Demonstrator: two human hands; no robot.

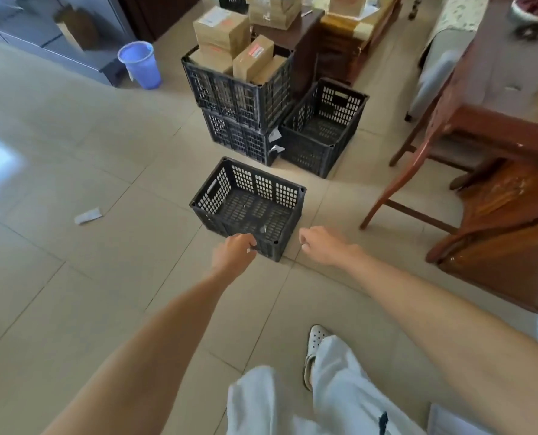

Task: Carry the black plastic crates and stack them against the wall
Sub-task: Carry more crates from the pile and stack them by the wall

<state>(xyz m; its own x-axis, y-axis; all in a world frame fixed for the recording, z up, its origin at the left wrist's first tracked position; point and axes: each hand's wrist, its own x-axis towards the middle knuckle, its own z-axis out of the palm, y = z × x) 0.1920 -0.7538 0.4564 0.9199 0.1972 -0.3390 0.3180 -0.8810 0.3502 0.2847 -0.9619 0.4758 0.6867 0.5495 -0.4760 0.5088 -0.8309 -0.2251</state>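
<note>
Reviewing the reach, we find the empty black perforated plastic crate (249, 208) on the tiled floor (104, 277), directly ahead of both hands. The left hand (234, 254) has its fingers curled over the near long rim, close to the right corner. The right hand (319, 246) is loosely curled and holds nothing, just right of that corner and clear of it. The crate's long axis runs from ahead-left of the left hand toward the right hand. We judge the right hand nearer the unheld end wall.
</note>
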